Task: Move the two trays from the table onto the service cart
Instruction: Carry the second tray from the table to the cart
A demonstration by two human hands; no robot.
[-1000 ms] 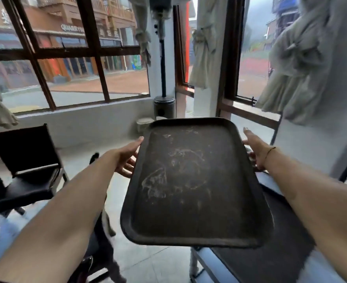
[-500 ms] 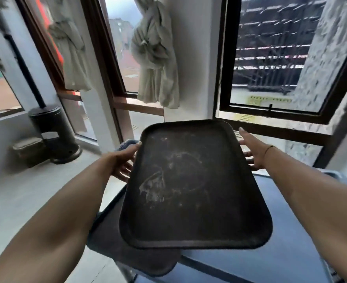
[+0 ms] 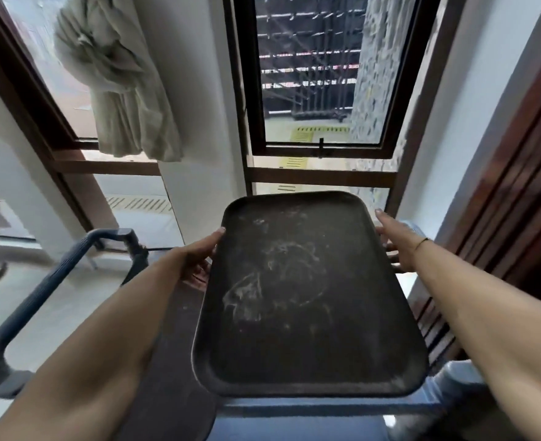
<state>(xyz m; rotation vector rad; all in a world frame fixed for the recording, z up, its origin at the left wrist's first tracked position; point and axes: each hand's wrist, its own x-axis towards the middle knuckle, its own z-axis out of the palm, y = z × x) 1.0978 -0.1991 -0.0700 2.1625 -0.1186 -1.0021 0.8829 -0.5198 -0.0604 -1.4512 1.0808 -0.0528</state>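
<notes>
A black rectangular tray [image 3: 298, 300] with pale smears hangs in the air in front of me, long side pointing away. My left hand [image 3: 196, 256] grips its left rim, thumb on top and fingers curled beneath. On the opposite rim, my right hand [image 3: 396, 240] holds it the same way. Under the tray stands the blue-grey service cart [image 3: 294, 412]. A second dark tray [image 3: 173, 313] lies on the cart's top, showing to the left of the carried one and mostly hidden by it and my left arm.
The cart's blue-grey handle bar [image 3: 40, 300] loops out at the left. Windows with dark frames [image 3: 323, 151] and a knotted pale curtain [image 3: 119, 84] stand straight ahead. A dark wooden panel [image 3: 517, 173] lines the right side. Grey floor lies at left.
I have turned right with the tray held in both hands. The chair and heater have left the view. The cart and its handle now sit directly below the tray.
</notes>
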